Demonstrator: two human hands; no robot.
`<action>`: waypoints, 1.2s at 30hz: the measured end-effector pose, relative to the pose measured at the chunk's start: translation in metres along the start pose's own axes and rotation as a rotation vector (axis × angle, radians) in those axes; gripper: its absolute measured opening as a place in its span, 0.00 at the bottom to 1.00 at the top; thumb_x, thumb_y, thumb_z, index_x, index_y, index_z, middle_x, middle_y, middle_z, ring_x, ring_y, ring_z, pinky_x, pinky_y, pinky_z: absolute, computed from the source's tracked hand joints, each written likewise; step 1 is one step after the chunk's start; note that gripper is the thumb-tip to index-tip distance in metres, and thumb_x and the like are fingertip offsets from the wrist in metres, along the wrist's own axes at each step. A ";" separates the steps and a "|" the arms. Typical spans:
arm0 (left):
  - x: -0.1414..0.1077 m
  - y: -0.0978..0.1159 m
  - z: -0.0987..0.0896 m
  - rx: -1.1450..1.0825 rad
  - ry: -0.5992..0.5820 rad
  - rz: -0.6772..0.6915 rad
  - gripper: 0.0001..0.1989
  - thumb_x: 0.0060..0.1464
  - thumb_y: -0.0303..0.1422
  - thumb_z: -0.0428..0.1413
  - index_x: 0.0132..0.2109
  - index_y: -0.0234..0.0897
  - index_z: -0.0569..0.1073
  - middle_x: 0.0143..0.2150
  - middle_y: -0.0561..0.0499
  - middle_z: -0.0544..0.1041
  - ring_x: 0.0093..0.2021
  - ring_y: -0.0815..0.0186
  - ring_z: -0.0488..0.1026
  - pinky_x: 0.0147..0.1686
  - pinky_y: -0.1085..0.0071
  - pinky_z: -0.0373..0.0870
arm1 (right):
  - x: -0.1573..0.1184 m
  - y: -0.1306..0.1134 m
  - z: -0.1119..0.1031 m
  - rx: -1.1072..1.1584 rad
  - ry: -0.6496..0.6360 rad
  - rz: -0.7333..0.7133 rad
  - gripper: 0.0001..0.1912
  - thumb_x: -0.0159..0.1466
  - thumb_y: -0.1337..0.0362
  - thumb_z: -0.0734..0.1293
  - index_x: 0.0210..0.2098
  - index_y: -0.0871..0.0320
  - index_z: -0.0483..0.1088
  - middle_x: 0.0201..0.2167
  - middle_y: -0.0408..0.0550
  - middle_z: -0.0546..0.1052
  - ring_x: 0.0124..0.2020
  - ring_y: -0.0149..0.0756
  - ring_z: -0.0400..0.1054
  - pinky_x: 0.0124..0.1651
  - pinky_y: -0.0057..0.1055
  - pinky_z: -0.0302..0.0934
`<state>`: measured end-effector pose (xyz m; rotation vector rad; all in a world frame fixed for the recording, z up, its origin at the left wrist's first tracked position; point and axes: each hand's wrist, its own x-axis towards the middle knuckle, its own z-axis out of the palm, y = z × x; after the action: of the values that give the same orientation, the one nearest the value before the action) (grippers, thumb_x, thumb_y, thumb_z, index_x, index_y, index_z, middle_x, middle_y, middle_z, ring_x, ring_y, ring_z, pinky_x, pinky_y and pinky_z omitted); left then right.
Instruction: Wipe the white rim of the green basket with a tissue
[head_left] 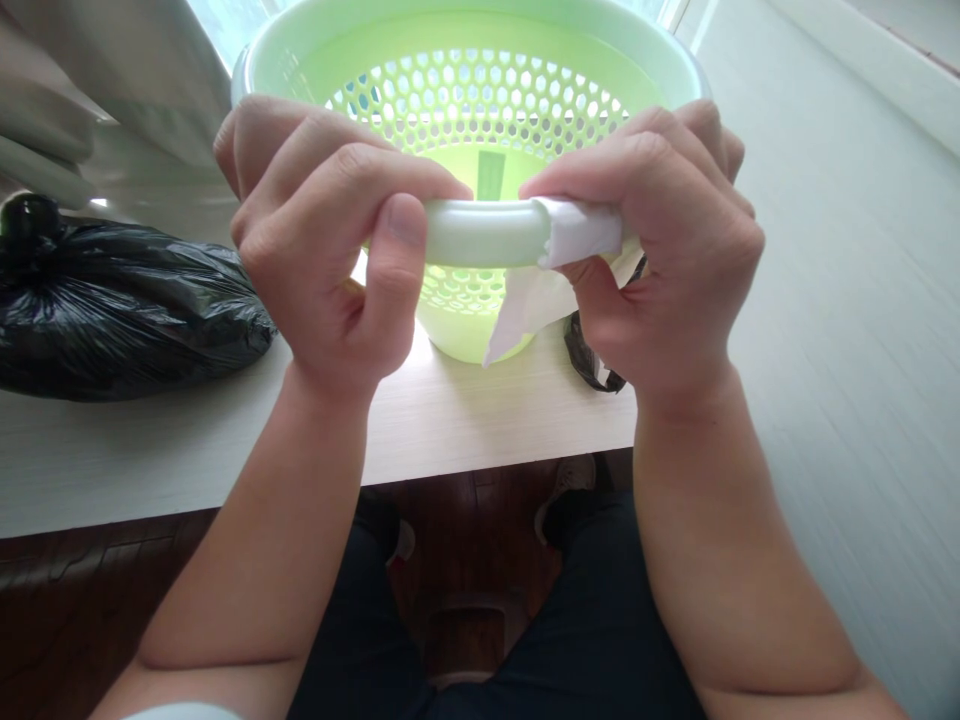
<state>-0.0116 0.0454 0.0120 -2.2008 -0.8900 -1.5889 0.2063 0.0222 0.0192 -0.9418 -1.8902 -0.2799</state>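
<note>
A pale green plastic basket [491, 232] with rows of holes stands on a light table, its near rim facing me. My left hand [330, 235] is closed on the rim at the left, thumb in front and fingers over the top. At the right, my right hand [660, 235] pinches a white tissue [581, 232] that is folded over the same rim. A loose end of the tissue hangs below the rim, in front of the basket's side. The fingertips under the tissue are partly hidden.
On the left of the table [495, 420] lies a full, knotted black plastic bag [127, 305]. Another dark plastic piece [589, 355] is beside the basket's base, partly behind my right hand. A pale panel [847, 300] extends along the right.
</note>
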 end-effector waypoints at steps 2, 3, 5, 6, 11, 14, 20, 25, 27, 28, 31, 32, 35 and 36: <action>-0.001 0.002 0.001 0.002 0.005 -0.030 0.18 0.70 0.39 0.46 0.42 0.43 0.81 0.32 0.53 0.70 0.47 0.64 0.76 0.57 0.46 0.69 | -0.001 -0.001 0.001 0.006 -0.018 0.030 0.13 0.74 0.54 0.59 0.46 0.46 0.74 0.40 0.44 0.77 0.48 0.44 0.70 0.61 0.46 0.60; -0.001 0.002 0.001 0.006 0.008 -0.043 0.18 0.70 0.39 0.46 0.42 0.44 0.81 0.33 0.53 0.70 0.47 0.64 0.76 0.58 0.46 0.69 | -0.001 0.000 0.002 0.012 -0.020 0.035 0.13 0.73 0.53 0.59 0.46 0.46 0.74 0.40 0.45 0.77 0.49 0.45 0.70 0.61 0.47 0.60; -0.002 0.003 0.001 0.011 0.014 -0.054 0.18 0.70 0.39 0.46 0.43 0.44 0.81 0.32 0.53 0.69 0.47 0.63 0.76 0.57 0.46 0.68 | -0.001 0.001 0.004 0.026 0.005 0.014 0.12 0.73 0.54 0.59 0.45 0.46 0.74 0.40 0.45 0.77 0.48 0.45 0.70 0.61 0.47 0.60; -0.002 0.002 0.001 0.011 0.018 -0.054 0.18 0.69 0.39 0.46 0.43 0.44 0.81 0.32 0.53 0.69 0.48 0.63 0.76 0.57 0.46 0.68 | -0.001 0.001 0.005 0.032 0.026 -0.002 0.12 0.73 0.55 0.60 0.45 0.46 0.75 0.40 0.44 0.77 0.48 0.44 0.70 0.60 0.46 0.60; -0.001 -0.001 0.003 -0.007 0.037 -0.013 0.18 0.69 0.38 0.46 0.43 0.43 0.81 0.32 0.53 0.69 0.48 0.64 0.76 0.57 0.49 0.67 | 0.001 -0.003 0.004 -0.007 -0.001 0.021 0.13 0.74 0.55 0.58 0.45 0.47 0.74 0.40 0.45 0.78 0.48 0.44 0.70 0.60 0.48 0.61; -0.001 -0.003 0.004 -0.015 0.044 0.013 0.18 0.69 0.38 0.46 0.43 0.43 0.81 0.32 0.53 0.68 0.48 0.63 0.76 0.55 0.50 0.67 | 0.003 -0.009 0.000 -0.020 -0.032 0.027 0.14 0.75 0.54 0.56 0.45 0.48 0.73 0.40 0.46 0.77 0.49 0.45 0.70 0.61 0.48 0.61; -0.001 -0.004 0.005 -0.001 0.055 0.014 0.19 0.70 0.38 0.45 0.42 0.41 0.80 0.32 0.52 0.66 0.50 0.61 0.76 0.58 0.46 0.65 | 0.003 -0.011 0.002 -0.037 -0.039 0.043 0.14 0.74 0.55 0.56 0.44 0.48 0.72 0.40 0.47 0.77 0.50 0.47 0.70 0.63 0.51 0.61; -0.001 -0.005 0.007 -0.024 0.084 0.018 0.18 0.69 0.37 0.46 0.41 0.38 0.80 0.32 0.53 0.66 0.51 0.61 0.76 0.58 0.47 0.64 | 0.001 -0.012 0.003 0.006 -0.013 0.048 0.13 0.74 0.56 0.56 0.45 0.47 0.72 0.39 0.47 0.75 0.51 0.47 0.69 0.64 0.51 0.59; -0.001 -0.005 0.007 -0.029 0.079 0.016 0.18 0.69 0.37 0.46 0.41 0.38 0.80 0.32 0.53 0.66 0.51 0.61 0.76 0.59 0.44 0.63 | 0.001 -0.014 0.002 -0.004 -0.026 0.060 0.13 0.74 0.57 0.56 0.45 0.48 0.73 0.39 0.47 0.75 0.51 0.47 0.69 0.64 0.51 0.59; -0.001 -0.005 0.007 -0.034 0.076 0.008 0.18 0.69 0.37 0.46 0.41 0.38 0.80 0.32 0.53 0.65 0.51 0.60 0.76 0.59 0.42 0.63 | 0.002 -0.015 0.002 -0.012 -0.030 0.065 0.13 0.74 0.57 0.57 0.45 0.48 0.73 0.39 0.47 0.75 0.51 0.46 0.69 0.63 0.51 0.59; -0.001 -0.006 0.007 -0.061 0.083 -0.001 0.18 0.69 0.38 0.46 0.42 0.38 0.80 0.32 0.52 0.65 0.51 0.58 0.76 0.58 0.38 0.63 | 0.003 -0.016 0.002 -0.034 -0.030 0.070 0.13 0.74 0.57 0.57 0.44 0.48 0.73 0.38 0.47 0.74 0.50 0.46 0.69 0.63 0.50 0.60; -0.002 -0.006 0.008 -0.069 0.087 -0.006 0.19 0.69 0.39 0.46 0.41 0.38 0.80 0.32 0.52 0.64 0.52 0.57 0.76 0.58 0.37 0.62 | 0.003 -0.016 0.003 -0.036 -0.023 0.067 0.13 0.74 0.57 0.57 0.44 0.47 0.73 0.38 0.47 0.74 0.50 0.46 0.69 0.62 0.50 0.60; -0.002 -0.007 0.009 -0.074 0.093 -0.001 0.20 0.69 0.40 0.46 0.41 0.38 0.80 0.32 0.52 0.64 0.52 0.58 0.76 0.60 0.38 0.61 | 0.003 -0.014 0.006 -0.019 0.023 0.035 0.13 0.73 0.58 0.58 0.44 0.46 0.73 0.37 0.46 0.74 0.48 0.45 0.69 0.61 0.48 0.61; -0.001 -0.007 0.009 -0.071 0.090 0.003 0.20 0.69 0.40 0.46 0.41 0.38 0.80 0.32 0.53 0.65 0.52 0.59 0.76 0.60 0.39 0.61 | 0.003 -0.013 0.007 -0.011 0.041 0.022 0.12 0.73 0.58 0.58 0.44 0.47 0.74 0.36 0.46 0.74 0.48 0.45 0.69 0.60 0.47 0.61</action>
<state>-0.0100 0.0554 0.0067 -2.1568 -0.8166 -1.7289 0.1920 0.0184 0.0209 -0.9568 -1.8416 -0.2945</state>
